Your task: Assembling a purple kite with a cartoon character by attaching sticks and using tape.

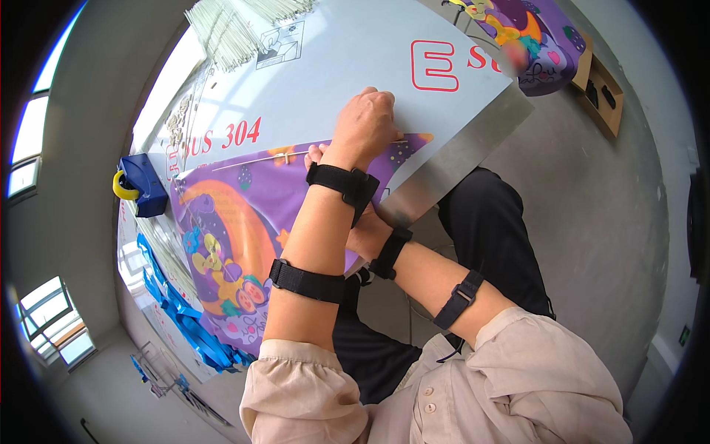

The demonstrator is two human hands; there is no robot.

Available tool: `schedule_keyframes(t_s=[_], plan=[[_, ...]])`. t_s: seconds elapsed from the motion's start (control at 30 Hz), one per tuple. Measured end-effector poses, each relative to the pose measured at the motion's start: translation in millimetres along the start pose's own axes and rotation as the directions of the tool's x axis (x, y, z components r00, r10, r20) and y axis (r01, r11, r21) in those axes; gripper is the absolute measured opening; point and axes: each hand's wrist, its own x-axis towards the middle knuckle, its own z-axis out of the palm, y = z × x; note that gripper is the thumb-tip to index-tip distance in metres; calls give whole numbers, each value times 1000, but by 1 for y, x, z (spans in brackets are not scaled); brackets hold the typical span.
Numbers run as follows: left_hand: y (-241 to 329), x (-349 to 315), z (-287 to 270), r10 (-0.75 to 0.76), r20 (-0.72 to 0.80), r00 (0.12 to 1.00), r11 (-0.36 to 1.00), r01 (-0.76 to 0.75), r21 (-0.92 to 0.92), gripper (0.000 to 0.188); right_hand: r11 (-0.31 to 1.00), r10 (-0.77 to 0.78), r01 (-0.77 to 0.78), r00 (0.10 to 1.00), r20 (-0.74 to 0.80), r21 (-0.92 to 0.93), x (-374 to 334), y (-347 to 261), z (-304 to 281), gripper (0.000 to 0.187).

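A purple printed sheet (285, 194) with a cartoon moon and characters lies over the near edge of the table. Along its upper edge runs a thin pale rod (255, 160) with a small tan fitting (286, 157). My left hand (364, 122) is closed in a fist over the sheet's upper right part, gripping the rod; its fingertips are mostly hidden. Crossing beneath my left wrist, my right hand (367, 231) holds the sheet at its near side. A few of its curled fingers show left of my left wrist, and the rest is covered.
Bundles of thin white rods (225, 33) lie at the far left of the table (325, 52). A blue tape dispenser (148, 185) with yellow tape and blue plastic film (174, 311) are on the left. Another purple sheet (547, 44) and a cardboard box (603, 92) are at far right.
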Motion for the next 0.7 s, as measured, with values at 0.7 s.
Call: schedule_keyframes(t_s=[0.7], plan=[[-178, -236, -157, -544, -522, 657, 839, 423, -341, 20, 867, -1, 85, 986, 168, -490, 19, -39, -31, 81]])
